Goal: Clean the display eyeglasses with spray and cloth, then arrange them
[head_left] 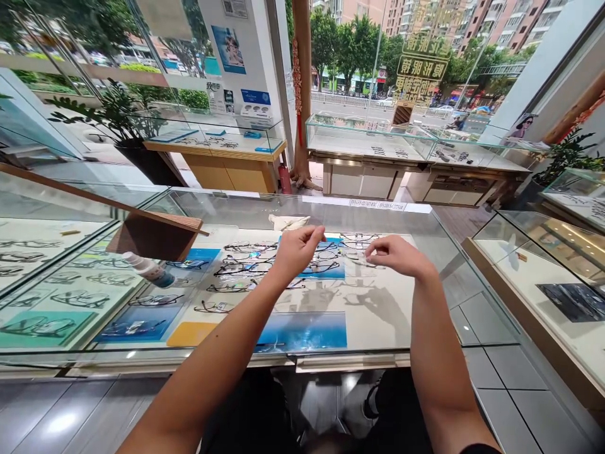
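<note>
Left hand and right hand, narrowly curled, contents indeterminable, overhang thin-framed eyeglasses beneath flat glass surface, cylindrical bottle leftward.

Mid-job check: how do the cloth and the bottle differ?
Colour: the cloth is cream; the bottle is white above, blue below.
Shape: the cloth is low and crumpled; the bottle is rounded and firm-looking.
Place: the cloth shows just beyond the left hand; the bottle is farther left, by the brown box.
Neither looks held.
</note>
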{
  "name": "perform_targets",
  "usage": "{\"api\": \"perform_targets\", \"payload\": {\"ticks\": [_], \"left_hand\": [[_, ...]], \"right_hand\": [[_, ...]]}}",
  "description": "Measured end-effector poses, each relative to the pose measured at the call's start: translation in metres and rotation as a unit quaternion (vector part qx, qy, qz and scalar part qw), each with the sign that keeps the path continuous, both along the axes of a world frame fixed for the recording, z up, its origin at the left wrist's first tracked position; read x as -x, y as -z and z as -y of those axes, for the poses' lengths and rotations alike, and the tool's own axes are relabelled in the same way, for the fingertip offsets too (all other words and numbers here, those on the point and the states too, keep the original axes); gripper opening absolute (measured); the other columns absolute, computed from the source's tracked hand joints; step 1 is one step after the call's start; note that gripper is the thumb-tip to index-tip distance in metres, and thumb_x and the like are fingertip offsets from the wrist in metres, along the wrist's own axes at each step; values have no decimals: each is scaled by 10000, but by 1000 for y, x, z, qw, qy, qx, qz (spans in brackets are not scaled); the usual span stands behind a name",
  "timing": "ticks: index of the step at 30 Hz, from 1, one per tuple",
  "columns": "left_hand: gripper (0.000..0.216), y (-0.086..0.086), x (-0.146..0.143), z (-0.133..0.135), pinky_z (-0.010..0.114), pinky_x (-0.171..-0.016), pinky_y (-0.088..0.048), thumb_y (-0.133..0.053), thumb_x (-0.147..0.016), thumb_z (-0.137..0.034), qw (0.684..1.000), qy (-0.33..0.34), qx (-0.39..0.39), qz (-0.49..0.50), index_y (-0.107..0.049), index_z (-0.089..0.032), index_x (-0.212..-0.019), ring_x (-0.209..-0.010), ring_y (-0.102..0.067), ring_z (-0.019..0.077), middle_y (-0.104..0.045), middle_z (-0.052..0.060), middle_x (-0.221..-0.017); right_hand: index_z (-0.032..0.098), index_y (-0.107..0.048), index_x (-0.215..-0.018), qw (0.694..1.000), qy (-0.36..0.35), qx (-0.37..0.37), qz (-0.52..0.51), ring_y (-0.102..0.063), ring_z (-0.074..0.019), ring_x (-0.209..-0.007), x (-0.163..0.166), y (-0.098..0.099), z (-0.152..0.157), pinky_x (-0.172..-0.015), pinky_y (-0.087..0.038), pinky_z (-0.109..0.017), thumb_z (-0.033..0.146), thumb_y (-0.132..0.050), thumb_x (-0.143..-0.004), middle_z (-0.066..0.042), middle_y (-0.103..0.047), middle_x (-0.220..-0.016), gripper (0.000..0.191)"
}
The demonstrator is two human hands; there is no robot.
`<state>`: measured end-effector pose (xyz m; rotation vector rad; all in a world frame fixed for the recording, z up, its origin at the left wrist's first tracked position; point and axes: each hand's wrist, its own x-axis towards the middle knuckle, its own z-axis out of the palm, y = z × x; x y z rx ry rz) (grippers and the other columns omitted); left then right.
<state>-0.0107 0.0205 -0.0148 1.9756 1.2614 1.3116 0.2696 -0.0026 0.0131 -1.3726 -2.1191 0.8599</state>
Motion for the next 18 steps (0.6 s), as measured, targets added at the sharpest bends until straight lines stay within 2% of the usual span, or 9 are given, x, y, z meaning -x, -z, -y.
{"api": "perform_targets", "payload": {"ticks": [2, 4, 7, 10, 13, 16, 18], "left_hand": [[490, -1, 1, -2, 287, -530, -262, -542, -973, -614, 991, 36, 83, 97, -708, -197, -776, -484, -326, 122, -335, -43, -502], [457, -2, 0, -4, 272, -501, -285, -610, -923, -619, 957, 113, 202, 178, -707, -185, -815, -477, -355, 113, -402, -38, -526], [412, -3, -4, -2, 252, -506, -355, -729, -851, -571, 872, 221, 364, 243, -723, -159, -876, -546, -484, 112, -577, 17, -677], [386, -1, -6, 0, 229, -519, -376, -825, -795, -512, 816, 266, 425, 289, -728, -145, -864, -612, -531, 108, -619, 45, -752], [396, 3, -8, 0, 226, -510, -370, -917, -702, -456, 816, 271, 422, 289, -718, -140, -833, -587, -498, 96, -628, 42, -733], [427, 5, -9, -2, 226, -529, -383, -937, -669, -466, 853, 245, 374, 268, -714, -144, -840, -589, -511, 93, -677, 48, -761], [427, 6, -9, -5, 234, -565, -415, -910, -703, -501, 885, 223, 318, 255, -717, -154, -860, -616, -553, 105, -700, 46, -772]], "right_hand": [[249, -804, -946, 991, 30, -83, -98, -370, -146, -575, 7, -5, 3, -579, -308, -304, 472, -695, -900, 38, -419, -601, 252], [245, -800, -997, 970, 63, -184, -147, -415, -163, -629, 22, -3, 5, -646, -345, -328, 483, -688, -935, 10, -517, -673, 270], [251, -793, -1028, 953, 68, -274, -105, -509, -187, -701, 47, 6, 6, -781, -383, -370, 435, -647, -987, -29, -659, -790, 239], [253, -786, -1075, 954, 50, -293, -36, -560, -210, -760, 62, 15, 7, -848, -374, -389, 384, -580, -1025, -46, -692, -814, 249], [257, -784, -1081, 954, 48, -295, -23, -568, -222, -778, 66, 20, 9, -851, -379, -394, 341, -530, -1031, -53, -684, -805, 272], [255, -767, -1059, 949, 91, -288, -89, -543, -214, -751, 70, 23, 11, -838, -404, -391, 353, -548, -1009, -42, -645, -782, 245], [249, -748, -1023, 947, 124, -240, -175, -510, -201, -716, 73, 24, 8, -773, -416, -367, 401, -595, -981, -25, -607, -755, 220]]}}
